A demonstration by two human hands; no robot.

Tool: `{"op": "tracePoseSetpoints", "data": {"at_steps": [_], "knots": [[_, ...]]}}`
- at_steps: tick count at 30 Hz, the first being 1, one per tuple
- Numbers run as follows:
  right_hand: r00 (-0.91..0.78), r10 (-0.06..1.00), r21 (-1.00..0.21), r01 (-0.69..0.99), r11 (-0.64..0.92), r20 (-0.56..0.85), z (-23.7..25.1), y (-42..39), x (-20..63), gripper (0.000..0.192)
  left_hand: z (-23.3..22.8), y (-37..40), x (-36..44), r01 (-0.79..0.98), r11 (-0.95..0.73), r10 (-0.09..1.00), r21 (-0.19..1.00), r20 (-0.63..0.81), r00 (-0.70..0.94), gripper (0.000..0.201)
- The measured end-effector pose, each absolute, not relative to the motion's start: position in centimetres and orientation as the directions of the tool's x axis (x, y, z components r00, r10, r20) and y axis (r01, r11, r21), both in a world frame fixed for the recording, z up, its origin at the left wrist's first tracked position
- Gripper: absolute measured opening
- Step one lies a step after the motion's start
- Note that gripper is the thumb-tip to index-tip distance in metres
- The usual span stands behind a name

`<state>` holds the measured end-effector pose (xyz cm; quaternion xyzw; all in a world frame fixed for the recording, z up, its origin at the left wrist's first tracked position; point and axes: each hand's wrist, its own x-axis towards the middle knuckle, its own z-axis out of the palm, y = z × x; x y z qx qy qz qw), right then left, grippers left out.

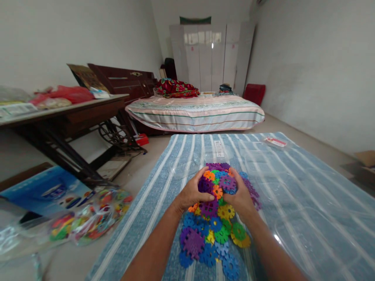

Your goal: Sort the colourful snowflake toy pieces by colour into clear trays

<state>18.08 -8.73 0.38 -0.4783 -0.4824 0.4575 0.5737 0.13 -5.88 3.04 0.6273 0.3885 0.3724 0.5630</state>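
A heap of flat plastic gear-shaped pieces (215, 230) in purple, blue, green, yellow and orange lies on a blue-and-white striped cloth (293, 195) under clear plastic. My left hand (191, 193) and my right hand (241, 197) cup the far end of the heap from both sides, fingers curled over a raised clump of joined pieces (218, 181). More purple pieces (253, 193) spread out to the right of my right hand.
A clear bag of the same coloured pieces (88, 220) lies at the left on the floor beside a blue box (43, 191). A dark wooden table (64, 113) stands at the left. A bed (196, 111) and a white wardrobe (211, 54) are beyond. A small packet (275, 142) rests at the cloth's far right.
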Motion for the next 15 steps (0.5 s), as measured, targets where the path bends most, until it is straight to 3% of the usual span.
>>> {"op": "tracePoseSetpoints", "data": {"at_steps": [3, 12, 13, 15], "knots": [[0.103, 0.985, -0.99, 0.012, 0.138, 0.138, 0.5, -7.9, 17.9, 0.09, 2.9, -6.7, 0.1, 0.23, -0.171, 0.904, 0.958, 0.06, 0.423, 0.105], [0.07, 0.971, -0.974, 0.015, 0.228, 0.229, 0.7, -7.0, 16.8, 0.076, 1.4, -8.1, 0.3, 0.352, -0.255, 0.911, 0.901, 0.102, 0.4, 0.1], [0.062, 0.965, -0.966, 0.041, 0.254, 0.256, 0.7, -6.6, 16.9, 0.072, 1.4, -8.2, 0.2, 0.387, -0.267, 0.914, 0.882, 0.104, 0.392, 0.099], [0.047, 0.956, -0.924, 0.274, 0.267, 0.29, 0.8, -5.6, 17.5, 0.06, 1.3, -8.4, -0.1, 0.465, -0.299, 0.914, 0.833, 0.111, 0.39, 0.099]]}}
